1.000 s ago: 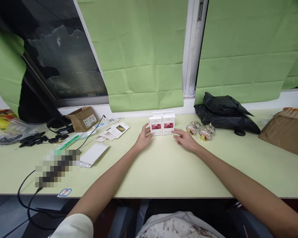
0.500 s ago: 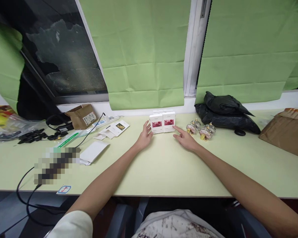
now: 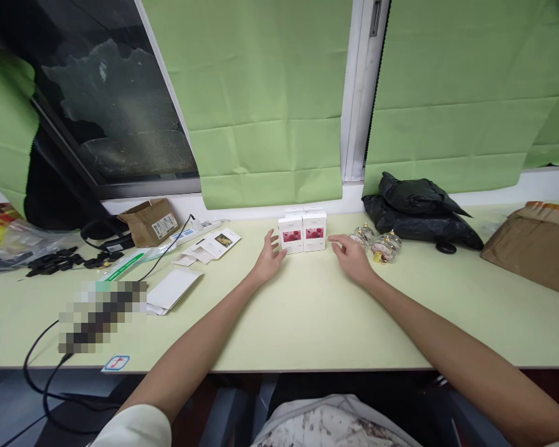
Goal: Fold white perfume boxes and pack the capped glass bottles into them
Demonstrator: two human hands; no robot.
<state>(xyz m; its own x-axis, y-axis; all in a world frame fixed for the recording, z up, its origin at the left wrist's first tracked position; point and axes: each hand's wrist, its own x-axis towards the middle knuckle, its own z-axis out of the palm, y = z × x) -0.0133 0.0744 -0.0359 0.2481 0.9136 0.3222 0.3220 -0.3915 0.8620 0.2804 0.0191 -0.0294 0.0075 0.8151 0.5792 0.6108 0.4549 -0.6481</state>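
Two small white boxes with pink-red pictures stand upright side by side near the back of the table: the left box (image 3: 290,236) and the right box (image 3: 314,233). White tops of more boxes show just behind them. My left hand (image 3: 269,261) is beside the left box, fingers apart and holding nothing; whether its fingertips touch the box I cannot tell. To the right of the right box, my right hand (image 3: 353,257) hovers a little apart from it, fingers loosely spread and nothing in them. Behind that hand sit two clear ornaments with gold parts, one partly covered by it (image 3: 387,246).
Black plastic bags (image 3: 419,211) and a brown package (image 3: 535,248) lie at the right. On the left are an opened cardboard box (image 3: 151,221), flattened white cartons (image 3: 174,290), black small parts (image 3: 58,261) and cables. A green curtain (image 3: 270,124) hangs behind the table.
My right hand has drawn away from the right box's side toward the ornaments. My left hand's fingers have opened slightly away from the left box. The view has shifted a little.
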